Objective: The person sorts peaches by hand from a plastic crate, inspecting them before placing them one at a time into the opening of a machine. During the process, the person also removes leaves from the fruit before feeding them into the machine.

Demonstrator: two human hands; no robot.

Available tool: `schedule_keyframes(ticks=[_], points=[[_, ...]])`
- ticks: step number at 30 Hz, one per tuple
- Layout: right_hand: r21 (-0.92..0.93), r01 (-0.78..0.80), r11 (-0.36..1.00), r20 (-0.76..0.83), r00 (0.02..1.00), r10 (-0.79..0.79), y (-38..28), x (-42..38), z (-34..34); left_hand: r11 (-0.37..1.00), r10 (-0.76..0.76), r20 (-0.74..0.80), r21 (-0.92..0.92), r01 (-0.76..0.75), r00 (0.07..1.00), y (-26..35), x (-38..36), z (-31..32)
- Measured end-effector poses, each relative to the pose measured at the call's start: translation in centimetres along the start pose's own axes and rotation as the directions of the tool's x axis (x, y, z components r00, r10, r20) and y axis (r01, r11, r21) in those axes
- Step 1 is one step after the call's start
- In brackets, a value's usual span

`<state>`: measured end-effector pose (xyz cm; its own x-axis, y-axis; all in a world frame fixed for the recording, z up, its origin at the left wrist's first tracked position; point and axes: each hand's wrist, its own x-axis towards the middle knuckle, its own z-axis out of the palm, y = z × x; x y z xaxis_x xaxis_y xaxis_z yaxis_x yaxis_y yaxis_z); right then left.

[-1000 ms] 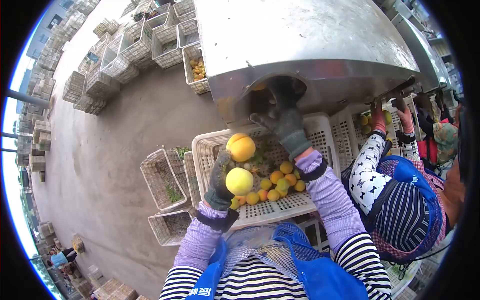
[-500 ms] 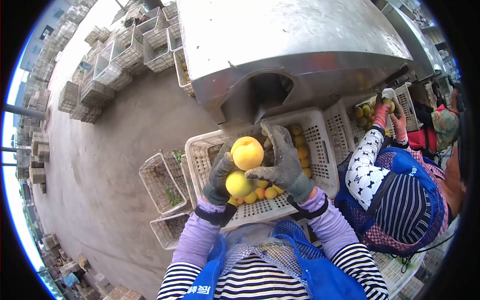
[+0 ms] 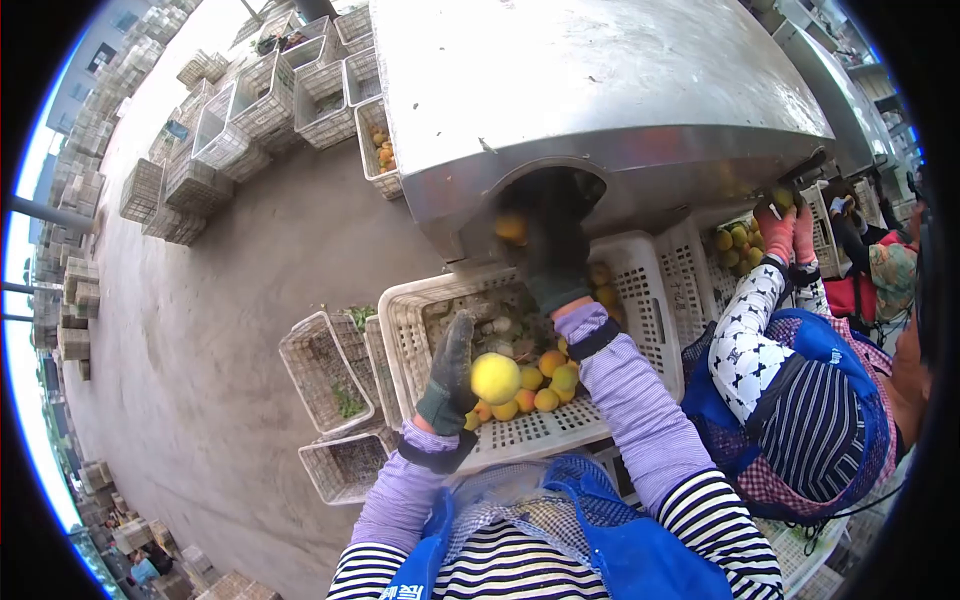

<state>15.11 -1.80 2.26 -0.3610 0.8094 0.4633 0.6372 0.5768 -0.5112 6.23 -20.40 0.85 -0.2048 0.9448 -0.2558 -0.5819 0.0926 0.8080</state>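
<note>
My left hand (image 3: 448,378), in a dark grey glove, holds a yellow-green peach (image 3: 495,379) above the front left of a white crate (image 3: 535,435). My right hand (image 3: 553,235), gloved too, reaches into the dark opening of the metal machine (image 3: 620,165). An orange peach (image 3: 511,228) shows beside its fingers in the shadow; the fingers themselves are too dark to make out. Several yellow and orange peaches (image 3: 546,399) lie in the crate's front part, with more along its right side under my right forearm.
At the right a co-worker in a striped cap (image 3: 808,425) holds both gloved hands (image 3: 787,235) near a crate of peaches (image 3: 740,245). Empty crates (image 3: 325,370) stand on the floor at the left. Stacked crates (image 3: 205,185) stand farther back.
My right hand has moved forward, away from my left, into the machine's opening. The orange peach held up between my hands is no longer there. The yellow-green peach stays at my left hand.
</note>
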Motion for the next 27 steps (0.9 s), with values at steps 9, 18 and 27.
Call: schedule_keyframes(ticks=[9,18,27], points=[[0.254,-0.044,0.966,0.203,0.979,-0.009,-0.5,1.2,-3.4,0.919,-0.131,-0.247,-0.393,0.024,0.96,1.3,2.7,0.6],[0.542,-0.151,0.827,0.276,0.961,-0.006,-3.6,-10.8,-4.2,0.979,0.199,-0.088,-0.031,-0.203,0.976,1.5,0.7,2.2],[0.447,0.099,0.889,0.313,0.914,-0.259,-1.8,-7.5,-8.6,0.831,0.179,0.195,0.495,-0.254,0.964,2.4,0.3,1.5]])
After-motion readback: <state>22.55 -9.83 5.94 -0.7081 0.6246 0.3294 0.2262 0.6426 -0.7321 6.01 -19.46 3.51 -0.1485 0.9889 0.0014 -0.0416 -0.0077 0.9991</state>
